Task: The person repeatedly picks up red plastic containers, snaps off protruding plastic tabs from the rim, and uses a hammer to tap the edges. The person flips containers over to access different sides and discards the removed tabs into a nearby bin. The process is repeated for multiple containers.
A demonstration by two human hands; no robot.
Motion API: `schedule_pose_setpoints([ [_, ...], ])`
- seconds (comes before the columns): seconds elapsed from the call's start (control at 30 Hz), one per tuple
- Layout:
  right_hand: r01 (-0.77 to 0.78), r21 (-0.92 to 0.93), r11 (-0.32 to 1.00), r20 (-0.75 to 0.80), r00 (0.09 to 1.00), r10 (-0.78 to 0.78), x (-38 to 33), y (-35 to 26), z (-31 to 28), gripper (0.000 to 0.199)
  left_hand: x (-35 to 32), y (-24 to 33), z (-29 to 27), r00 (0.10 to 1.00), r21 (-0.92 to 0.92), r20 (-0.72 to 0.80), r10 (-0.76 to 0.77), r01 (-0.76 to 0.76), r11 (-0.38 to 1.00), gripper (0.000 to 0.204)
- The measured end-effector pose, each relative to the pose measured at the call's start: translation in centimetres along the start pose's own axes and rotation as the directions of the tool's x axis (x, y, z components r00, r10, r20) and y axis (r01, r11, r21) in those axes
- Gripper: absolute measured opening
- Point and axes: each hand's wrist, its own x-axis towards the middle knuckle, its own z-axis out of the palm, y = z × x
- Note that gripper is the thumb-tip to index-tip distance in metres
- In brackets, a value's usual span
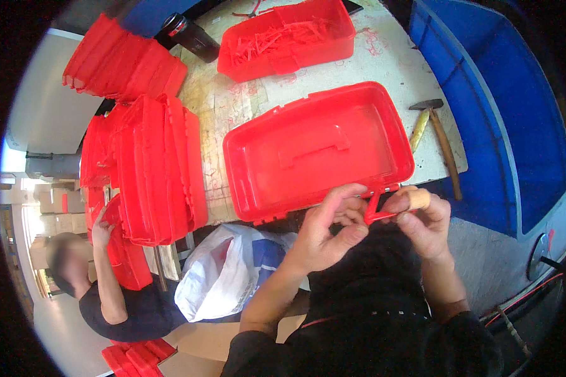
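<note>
Resting upside down at the near edge of a worn worktable (383, 56), a glossy red plastic case (314, 151) shows its moulded handle recess. Both the left hand (324, 235) and right hand (421, 220) pinch a small red latch (376, 210) at its rim, fingertips closed on it and hiding most of it.

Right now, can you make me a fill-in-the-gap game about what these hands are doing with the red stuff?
1. The left hand and right hand pinch a small ____ clip at the big box's near edge.
2. The tool on the table beside the big box is a ____.
3. The smaller red box at the far end holds red plastic ____.

Missing words: red; hammer; scraps
</note>
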Motion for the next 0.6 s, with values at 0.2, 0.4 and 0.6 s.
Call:
schedule_pose_setpoints([
  [0.2,0.161,-0.638,0.753,0.094,0.987,-0.131,0.1,-0.7,0.6,0.024,-0.5,-1.9,-0.3,0.978,0.332,-0.130,0.163,-0.112,0.936,0.028],
  [0.4,0.093,-0.754,0.651,-0.031,0.984,-0.176,-0.3,-1.2,0.1,0.048,-0.5,-1.8,-0.6,0.972,0.088,-0.224,0.064,-0.046,0.995,0.021],
  [0.6,-0.180,0.028,0.983,-0.294,0.939,0.180,-0.2,1.0,0.9,0.045,-0.6,-2.7,-0.5,0.947,-0.090,-0.313,0.075,-0.108,0.990,0.017],
])
